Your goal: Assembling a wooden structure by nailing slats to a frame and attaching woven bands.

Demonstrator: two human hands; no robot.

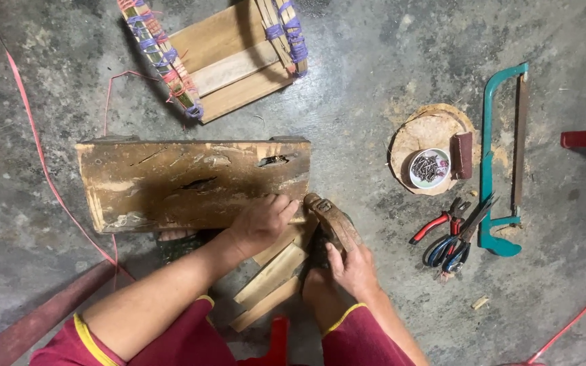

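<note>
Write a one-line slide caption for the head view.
Left hand steadies bamboo strips at a worn wooden bench; right hand grips a hammer, hacksaw beside.

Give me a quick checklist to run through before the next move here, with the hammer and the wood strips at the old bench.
1. Left hand steadying the strips against the worn wooden bench: ok.
2. Right hand gripping the hammer: ok.
3. Left fingers clear of the hammer head: not ok, they sit right beside it.
4. Nail placed on the wood strips: cannot tell, hidden by the hands.
5. Dish of nails at hand on the round wood block: ok.
6. Pliers and scissors off the work: ok.
</note>
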